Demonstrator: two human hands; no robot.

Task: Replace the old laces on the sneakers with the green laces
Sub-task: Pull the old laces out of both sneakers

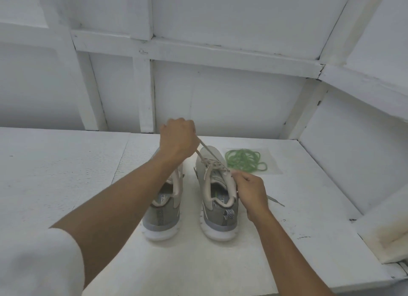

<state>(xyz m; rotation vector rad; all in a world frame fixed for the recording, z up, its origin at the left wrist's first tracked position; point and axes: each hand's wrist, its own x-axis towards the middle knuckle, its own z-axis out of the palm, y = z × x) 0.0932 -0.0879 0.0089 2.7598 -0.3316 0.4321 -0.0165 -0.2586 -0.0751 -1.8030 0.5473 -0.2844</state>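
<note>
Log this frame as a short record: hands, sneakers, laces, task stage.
left hand: raised, grips a taut strand of the old lace
right hand: pinches the old lace at the right sneaker's eyelets
sneakers: left sneaker and right sneaker side by side on the table, heels toward camera
green laces: loose bundle on the table beyond the right hand, untouched
stage: old lace not yet out of the right sneaker

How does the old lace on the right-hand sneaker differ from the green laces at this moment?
The old lace is pale beige; the green laces are bright green. The old lace is threaded in the right sneaker and pulled taut by the left hand; the green laces lie in a loose coil on the table, untouched. Both are thin cords.
</note>
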